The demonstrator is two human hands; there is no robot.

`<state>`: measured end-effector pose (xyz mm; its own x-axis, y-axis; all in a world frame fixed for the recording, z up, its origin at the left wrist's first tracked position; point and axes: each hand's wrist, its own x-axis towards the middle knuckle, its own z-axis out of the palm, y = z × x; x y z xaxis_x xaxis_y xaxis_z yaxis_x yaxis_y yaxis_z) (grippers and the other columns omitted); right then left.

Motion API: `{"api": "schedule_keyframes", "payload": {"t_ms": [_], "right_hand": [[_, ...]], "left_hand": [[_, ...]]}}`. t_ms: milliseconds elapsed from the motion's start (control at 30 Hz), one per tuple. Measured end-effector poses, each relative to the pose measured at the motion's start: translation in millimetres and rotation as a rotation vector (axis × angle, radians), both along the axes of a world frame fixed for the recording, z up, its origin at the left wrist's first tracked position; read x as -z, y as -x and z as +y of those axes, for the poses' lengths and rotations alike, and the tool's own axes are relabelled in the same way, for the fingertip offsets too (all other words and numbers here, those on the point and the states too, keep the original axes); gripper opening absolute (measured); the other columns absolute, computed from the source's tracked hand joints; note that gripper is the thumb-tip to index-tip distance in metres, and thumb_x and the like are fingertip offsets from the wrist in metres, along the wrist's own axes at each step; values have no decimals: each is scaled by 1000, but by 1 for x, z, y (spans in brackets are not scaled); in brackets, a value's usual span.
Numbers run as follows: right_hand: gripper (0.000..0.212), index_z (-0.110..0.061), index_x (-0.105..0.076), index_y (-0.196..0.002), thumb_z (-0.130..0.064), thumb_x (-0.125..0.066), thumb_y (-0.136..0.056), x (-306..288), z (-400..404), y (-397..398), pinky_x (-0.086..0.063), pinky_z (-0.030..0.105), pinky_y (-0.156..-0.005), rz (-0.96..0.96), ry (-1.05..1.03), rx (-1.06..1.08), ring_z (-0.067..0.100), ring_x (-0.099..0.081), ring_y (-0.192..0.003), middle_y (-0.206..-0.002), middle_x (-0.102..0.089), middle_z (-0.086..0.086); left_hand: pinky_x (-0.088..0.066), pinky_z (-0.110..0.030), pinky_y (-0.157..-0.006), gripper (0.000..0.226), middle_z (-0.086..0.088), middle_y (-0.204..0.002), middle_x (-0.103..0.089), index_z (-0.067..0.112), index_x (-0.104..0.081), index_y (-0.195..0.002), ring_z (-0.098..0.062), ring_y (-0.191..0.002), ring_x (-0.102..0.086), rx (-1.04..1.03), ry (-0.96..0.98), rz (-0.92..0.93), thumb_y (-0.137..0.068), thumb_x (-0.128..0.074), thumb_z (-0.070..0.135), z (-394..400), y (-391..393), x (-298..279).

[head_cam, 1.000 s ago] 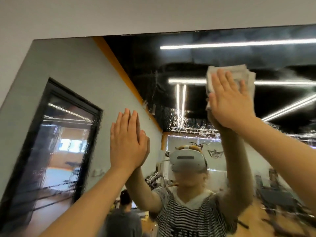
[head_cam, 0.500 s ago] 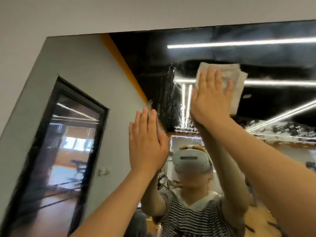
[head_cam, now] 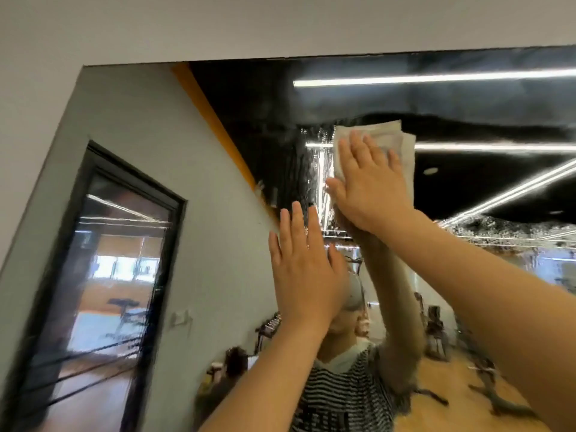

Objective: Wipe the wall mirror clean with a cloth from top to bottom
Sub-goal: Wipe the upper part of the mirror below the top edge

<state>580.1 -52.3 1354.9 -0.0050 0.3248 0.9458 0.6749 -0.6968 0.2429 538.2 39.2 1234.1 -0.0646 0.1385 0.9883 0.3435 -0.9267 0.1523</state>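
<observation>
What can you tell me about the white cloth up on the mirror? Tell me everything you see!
The white folded cloth looks like soft fabric, folded into several layers whose edges show at its top right corner. It lies flat against the big wall mirror, high up, just under a hazy band of glass. The right hand presses it with straight, spread fingers and covers its lower left part. Wet droplets speckle the glass beside its left edge.

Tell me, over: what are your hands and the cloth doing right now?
Right hand flat, pressing cloth on mirror near top. Left hand flat on glass, empty. Wet streaks beside cloth. Nothing in the way.
</observation>
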Motion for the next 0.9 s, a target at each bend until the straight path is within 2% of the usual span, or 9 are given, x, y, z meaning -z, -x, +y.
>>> {"api": "schedule_keyframes", "payload": {"t_ms": [133, 233, 300, 433, 533, 600, 667, 767, 900], "right_hand": [[71, -6, -28, -149, -49, -14, -95, -2, -2, 0, -25, 45, -110, -102, -24, -6, 33, -31, -134, -150, -33, 16], [72, -2, -39, -143, -46, -13, -93, 1, 1, -6, -33, 45, -104, -116, -49, -81, 35, -40, -124, -139, -43, 20], [68, -1, -37, -144, -44, -18, -95, 1, 4, -10, -29, 46, -109, -130, -54, -107, 36, -37, -131, -145, -39, 21], [70, -8, -12, -154, -45, -13, -95, -2, 5, -15, -3, 39, -118, -108, -19, -97, 26, -8, -149, -162, -9, 12], [70, -10, -7, -155, -45, -11, -95, -3, 5, -17, -3, 41, -119, -104, -19, -97, 25, -5, -150, -163, -6, 11], [69, -10, -8, -155, -44, -13, -96, -2, 6, -18, -4, 41, -119, -106, -22, -111, 26, -7, -150, -162, -8, 11], [68, -10, -8, -155, -44, -13, -96, -1, 6, -17, -4, 41, -119, -98, -14, -106, 25, -6, -150, -163, -7, 11], [67, -10, -3, -155, -44, -11, -98, -2, 5, -14, -1, 41, -119, -81, -1, -92, 24, -2, -150, -163, -2, 10], [79, -12, -1, -155, -52, 5, -87, -2, 4, -12, 3, 39, -118, -64, 3, -92, 22, 3, -150, -163, 2, 8]], "left_hand": [[-16, -47, -112, 61, -15, -153, -36, 8, -39, -146, -31, -143, -30, -25, -17, 1, -92, -30, 35, 3, -1, 1], [-17, -48, -111, 61, -15, -151, -39, 8, -41, -145, -32, -142, -32, -35, -26, 5, -91, -31, 35, 3, -1, -1], [-15, -48, -112, 61, -15, -152, -37, 8, -41, -145, -31, -143, -31, -30, -23, 3, -92, -30, 35, 3, -2, 0], [-11, -46, -113, 62, -13, -155, -33, 9, -37, -147, -27, -145, -22, -12, -11, -8, -92, -28, 34, 1, -2, 0], [-1, -39, -116, 65, -8, -158, -26, 12, -34, -149, -15, -145, -8, 50, -13, -20, -90, -26, 38, -1, 2, 0], [13, -27, -116, 73, -1, -161, -14, 17, -28, -152, -4, -143, 6, 195, 4, -2, -85, -19, 44, -3, 8, -1], [17, -20, -114, 73, 7, -161, -11, 22, -24, -152, 4, -141, 10, 325, 1, 39, -83, -19, 43, 0, 19, 1], [10, -23, -117, 63, 11, -156, -19, 27, -26, -149, 8, -139, 3, 333, -53, 34, -87, -29, 34, 20, 48, -2], [0, -38, -121, 62, -3, -159, -25, 13, -33, -149, -6, -143, -4, 155, -4, 11, -88, -35, 26, 76, 96, -12]]}}
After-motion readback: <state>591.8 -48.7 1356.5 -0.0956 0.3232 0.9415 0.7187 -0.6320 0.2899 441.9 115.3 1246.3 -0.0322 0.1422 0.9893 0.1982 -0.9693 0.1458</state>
